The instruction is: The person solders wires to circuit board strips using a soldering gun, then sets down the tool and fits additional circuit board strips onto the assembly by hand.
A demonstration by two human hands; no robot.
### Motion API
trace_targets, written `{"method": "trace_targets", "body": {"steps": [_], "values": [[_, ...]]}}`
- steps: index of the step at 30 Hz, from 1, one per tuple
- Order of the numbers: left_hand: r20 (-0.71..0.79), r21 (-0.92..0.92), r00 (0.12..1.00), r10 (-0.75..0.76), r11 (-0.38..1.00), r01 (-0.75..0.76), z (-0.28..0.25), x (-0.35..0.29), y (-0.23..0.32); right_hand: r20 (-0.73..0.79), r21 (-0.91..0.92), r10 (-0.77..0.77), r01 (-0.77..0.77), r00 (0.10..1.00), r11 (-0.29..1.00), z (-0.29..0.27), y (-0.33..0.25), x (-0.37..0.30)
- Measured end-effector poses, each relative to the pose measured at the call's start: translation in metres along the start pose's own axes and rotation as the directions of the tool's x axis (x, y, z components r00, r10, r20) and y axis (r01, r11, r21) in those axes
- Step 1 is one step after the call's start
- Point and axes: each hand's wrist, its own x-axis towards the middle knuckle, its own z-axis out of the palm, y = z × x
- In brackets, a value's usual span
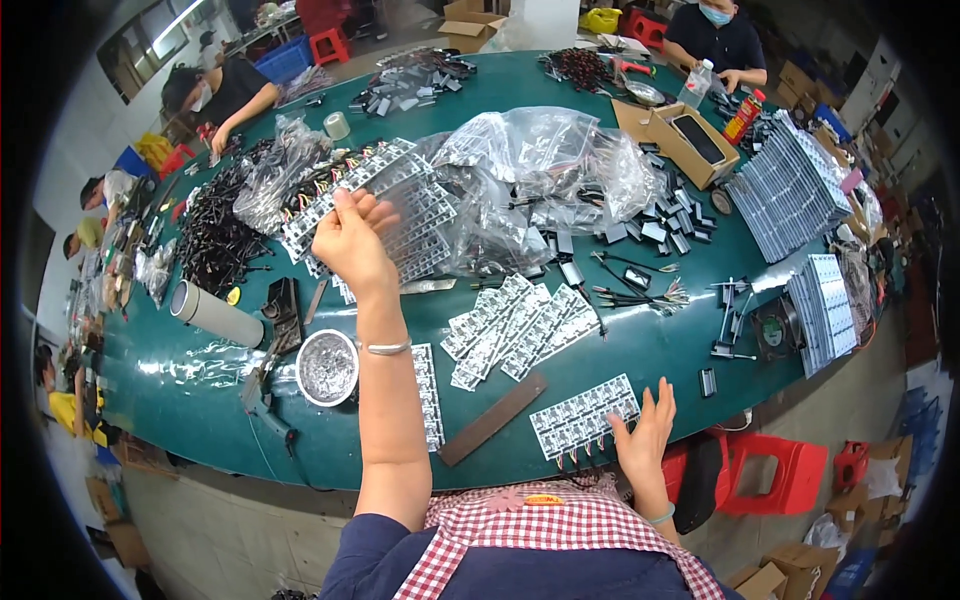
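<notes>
Left hand (352, 240), raised at arm's length over the green table (640, 350), pinches the near end of a long strip of white circuit boards (345, 190) between thumb and fingertips; the strip runs up and to the left from the grip, across a heap of like strips beside clear plastic bags (530, 160). Right hand (645, 430) is open, fingers spread, holding nothing; its fingertips rest at the right edge of a small white board panel (585, 415) that lies flat at the near edge of the table, with short wires hanging from its lower side.

Step in hand, as judged: lifting one strip free of the heap while the other hand steadies the panel at the table edge. The next move appears to call for drawing the strip clear without dragging its neighbours, then bringing it down toward the near panel, which lies well apart from the left grip.

Between the two hands: a loose fan of white board panels (520, 325), a flat brown bar (493, 420), and a round metal dish (327, 367) just left of the forearm. A grey tube (215, 313) lies farther left. Other people work at the far rim.
</notes>
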Motion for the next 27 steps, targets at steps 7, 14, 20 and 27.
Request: {"method": "trace_targets", "body": {"steps": [7, 14, 20, 27], "values": [[0.021, 0.030, 0.999, 0.025, 0.999, -0.025, -0.005, -0.019, -0.005, -0.005, 0.111, 0.097, -0.096, 0.995, 0.989, 0.013, 0.009, -0.011], [0.793, 0.557, 0.513, -0.327, 0.732, -0.394, -0.027, -0.164, -0.028, -0.026, 0.068, 0.198, -0.196, 0.980, 0.978, 0.014, 0.015, 0.019], [0.941, 0.263, 0.076, -0.329, 0.573, -0.776, -0.066, -0.218, -0.059, 0.007, 0.100, 0.279, -0.279, 0.960, 0.955, 0.013, 0.018, 0.019], [0.956, 0.255, 0.129, -0.263, 0.529, -0.810, -0.073, -0.233, -0.063, -0.001, 0.177, 0.181, -0.178, 0.984, 0.968, 0.018, 0.013, 0.006]]}}
